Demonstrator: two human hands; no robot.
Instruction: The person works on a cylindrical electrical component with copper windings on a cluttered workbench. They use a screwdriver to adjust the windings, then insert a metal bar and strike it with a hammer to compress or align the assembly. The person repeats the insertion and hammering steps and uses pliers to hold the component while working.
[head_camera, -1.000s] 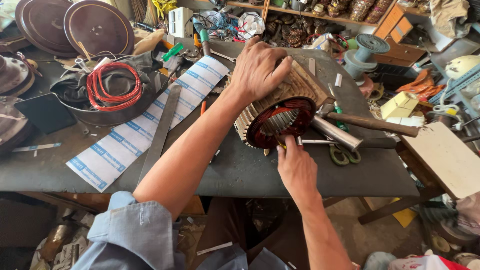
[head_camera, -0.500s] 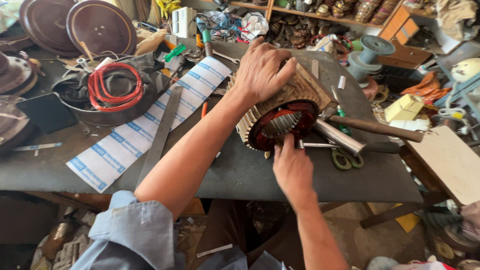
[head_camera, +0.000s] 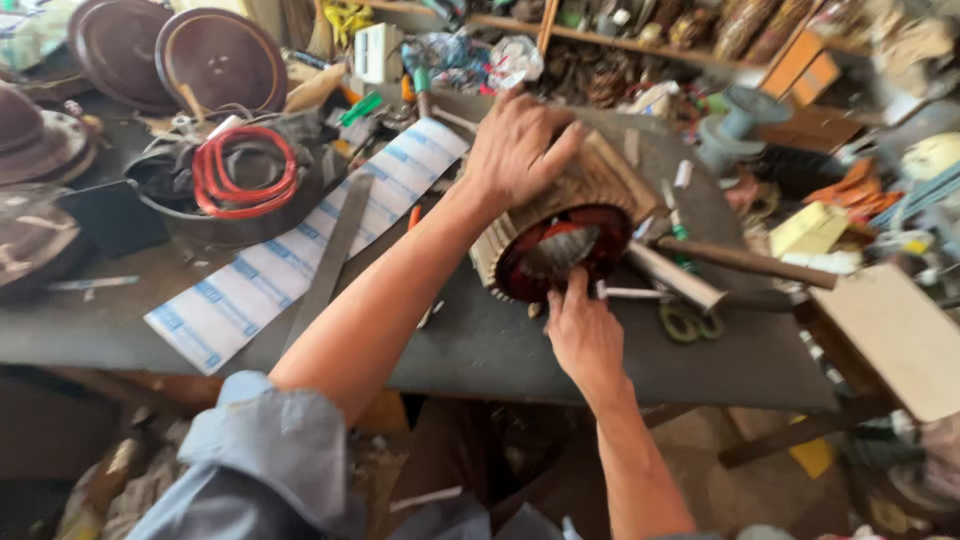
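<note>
Sitting tilted on the dark, scuffed workbench (head_camera: 480, 345) is a motor stator (head_camera: 565, 235): a ribbed metal cylinder, rusty-tan outside, with a red-lined bore and shiny windings inside. A long white strip of paper (head_camera: 300, 240) with blue printed blocks lies diagonally to its left, next to a dark bowl holding a coil of red wire (head_camera: 240, 170). The left hand (head_camera: 520, 150) is spread wide, palm pressed on top of the stator. The right hand (head_camera: 585, 335) reaches up to the bore's lower rim, fingers together; it's a bit blurry, so I can't tell if it's pinching anything. Green-handled scissors (head_camera: 685, 322) lie just beside it.
</note>
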